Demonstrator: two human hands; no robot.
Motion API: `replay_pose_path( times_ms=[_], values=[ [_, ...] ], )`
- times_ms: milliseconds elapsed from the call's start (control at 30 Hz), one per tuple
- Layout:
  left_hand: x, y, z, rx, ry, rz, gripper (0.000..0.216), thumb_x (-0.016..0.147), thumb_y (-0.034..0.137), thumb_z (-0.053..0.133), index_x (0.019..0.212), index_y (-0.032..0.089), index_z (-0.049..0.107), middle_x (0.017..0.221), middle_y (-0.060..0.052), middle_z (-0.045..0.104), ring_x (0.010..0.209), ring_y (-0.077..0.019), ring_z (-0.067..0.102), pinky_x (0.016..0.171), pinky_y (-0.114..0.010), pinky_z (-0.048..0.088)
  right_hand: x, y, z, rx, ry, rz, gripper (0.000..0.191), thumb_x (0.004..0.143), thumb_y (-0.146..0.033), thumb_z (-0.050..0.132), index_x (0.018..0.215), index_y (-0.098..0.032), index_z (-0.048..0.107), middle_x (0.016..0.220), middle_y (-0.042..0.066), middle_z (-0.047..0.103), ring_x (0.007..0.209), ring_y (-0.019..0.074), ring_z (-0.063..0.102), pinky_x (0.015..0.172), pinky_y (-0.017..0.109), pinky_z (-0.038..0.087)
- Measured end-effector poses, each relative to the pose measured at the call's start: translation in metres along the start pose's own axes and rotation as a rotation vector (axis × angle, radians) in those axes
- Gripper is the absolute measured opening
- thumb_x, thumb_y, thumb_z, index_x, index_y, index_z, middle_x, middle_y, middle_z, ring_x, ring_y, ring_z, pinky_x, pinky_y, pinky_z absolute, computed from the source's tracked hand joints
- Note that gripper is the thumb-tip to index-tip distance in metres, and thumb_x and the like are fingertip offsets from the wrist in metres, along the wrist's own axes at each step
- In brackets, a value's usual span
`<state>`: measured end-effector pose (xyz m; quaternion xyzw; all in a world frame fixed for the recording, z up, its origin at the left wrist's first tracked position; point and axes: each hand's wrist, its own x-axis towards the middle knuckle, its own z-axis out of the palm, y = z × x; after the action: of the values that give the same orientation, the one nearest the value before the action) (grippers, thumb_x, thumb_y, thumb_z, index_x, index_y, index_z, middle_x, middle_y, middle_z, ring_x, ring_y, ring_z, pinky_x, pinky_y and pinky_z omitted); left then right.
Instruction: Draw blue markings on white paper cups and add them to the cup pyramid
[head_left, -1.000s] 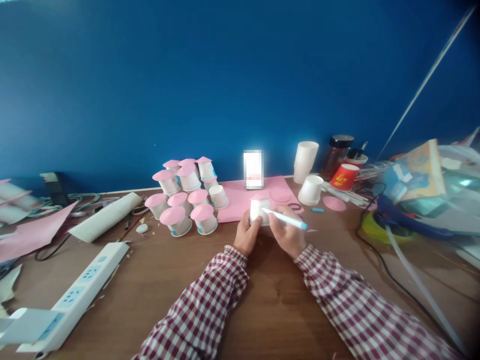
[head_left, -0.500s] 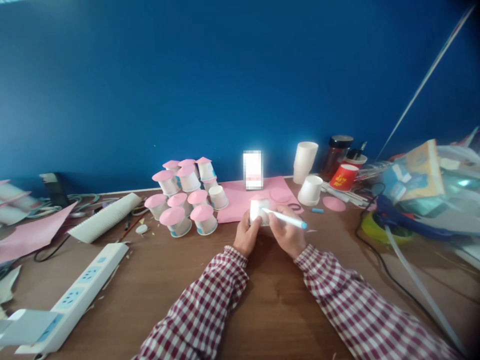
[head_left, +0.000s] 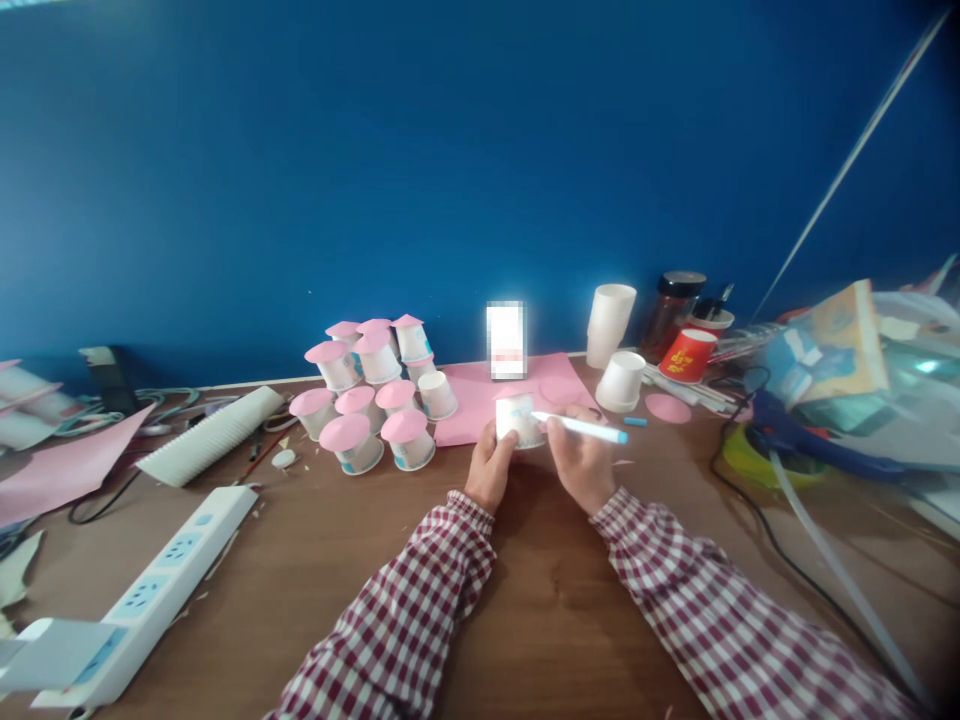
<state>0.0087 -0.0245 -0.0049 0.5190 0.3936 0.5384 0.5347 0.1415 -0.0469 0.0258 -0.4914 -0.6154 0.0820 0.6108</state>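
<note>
My left hand [head_left: 489, 472] grips a small white paper cup [head_left: 517, 420] from its left side, holding it upside down just above the wooden table [head_left: 525, 600]. My right hand [head_left: 583, 462] is closed on a white pen with a blue end [head_left: 581, 428], its tip resting against the cup's right side. Behind the cup lies a pink paper sheet [head_left: 472, 405] with a pink disc [head_left: 559, 390] on it. To the left stands a pile of white cups with pink tops [head_left: 371, 395].
A white power strip [head_left: 150, 590] lies front left, with a lying stack of cups [head_left: 210, 435] and pink paper [head_left: 60, 470] beyond. At the back right stand white cups [head_left: 611, 325], a red cup [head_left: 688, 353] and a dark jar [head_left: 675, 310]. Cables and clutter [head_left: 825, 400] fill the right.
The cup and both hands have risen slightly and tilted. The pen now lies flatter, its blue end pointing further right.
</note>
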Motion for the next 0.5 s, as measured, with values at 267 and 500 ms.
replay_pose_path(
  times_ms=[267,500],
  values=[
    [-0.0002,0.0006,0.0001,-0.049,-0.029,-0.014,0.040,0.080,0.042,0.054,0.110,0.016,0.057,0.108,-0.009,0.062,0.099,-0.0232,0.057,0.083,-0.035,0.048,-0.0009,0.0006,0.0000,0.004,-0.012,-0.008,0.012,0.085,-0.029,0.052,0.088,-0.018,0.056,0.077,0.004,0.066,0.068,0.0162,0.063,0.061,0.026,0.052],
    [0.0008,-0.0005,-0.0001,-0.049,0.013,-0.011,0.038,0.079,0.041,0.055,0.107,0.017,0.060,0.108,-0.008,0.063,0.100,-0.0237,0.057,0.087,-0.037,0.046,0.0002,0.0001,-0.0004,0.018,-0.029,0.023,0.012,0.086,-0.030,0.051,0.086,-0.019,0.056,0.076,0.003,0.065,0.067,0.0153,0.063,0.060,0.025,0.051]
  ],
)
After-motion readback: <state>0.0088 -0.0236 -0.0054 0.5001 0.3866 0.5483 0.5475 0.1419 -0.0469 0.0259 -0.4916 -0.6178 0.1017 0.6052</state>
